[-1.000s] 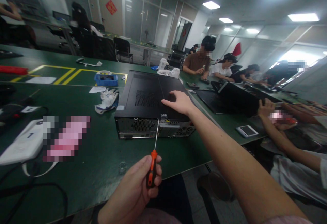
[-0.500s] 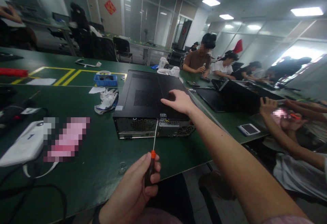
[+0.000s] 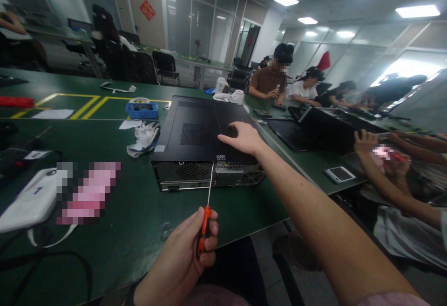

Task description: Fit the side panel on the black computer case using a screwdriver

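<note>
A black desktop computer case (image 3: 199,133) lies flat on the green table (image 3: 132,217), its rear panel facing me. My right hand (image 3: 244,139) rests flat on the case's top cover near the rear edge, fingers spread. My left hand (image 3: 188,259) is closed round the orange-and-black handle of a screwdriver (image 3: 206,213). The screwdriver's thin shaft points up at the top edge of the rear panel, its tip at or just touching the case.
White gloves (image 3: 144,137) and a blue parts tray (image 3: 141,109) lie left of the case. A white device (image 3: 28,201) with cables sits at the near left. A phone (image 3: 338,174) lies at the right. Several people work at another case (image 3: 324,131) on the right.
The screwdriver handle has turned slightly in my left hand, showing more orange. My right hand stays on the cover. The view has shifted a little.
</note>
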{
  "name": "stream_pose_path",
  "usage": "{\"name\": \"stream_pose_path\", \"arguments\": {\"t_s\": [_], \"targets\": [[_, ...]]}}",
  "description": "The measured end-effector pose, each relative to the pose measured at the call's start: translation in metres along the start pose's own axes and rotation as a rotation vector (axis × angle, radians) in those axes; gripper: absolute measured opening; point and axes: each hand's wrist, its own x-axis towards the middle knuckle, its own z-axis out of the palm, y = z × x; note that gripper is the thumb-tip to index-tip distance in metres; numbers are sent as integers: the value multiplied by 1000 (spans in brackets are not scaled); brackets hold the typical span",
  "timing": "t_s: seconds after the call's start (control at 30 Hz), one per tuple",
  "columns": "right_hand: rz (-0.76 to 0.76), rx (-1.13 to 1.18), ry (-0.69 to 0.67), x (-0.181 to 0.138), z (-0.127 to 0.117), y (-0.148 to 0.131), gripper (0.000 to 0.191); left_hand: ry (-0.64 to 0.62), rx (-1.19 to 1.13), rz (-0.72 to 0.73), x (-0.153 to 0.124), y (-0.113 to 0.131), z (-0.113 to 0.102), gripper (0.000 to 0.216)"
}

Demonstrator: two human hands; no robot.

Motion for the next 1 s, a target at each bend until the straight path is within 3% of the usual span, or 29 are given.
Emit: {"name": "stream_pose_path", "arguments": {"t_s": [1.0], "targets": [[16, 6, -20, 0, -2, -2, 79, -60, 29, 32, 1, 2, -1, 24]]}}
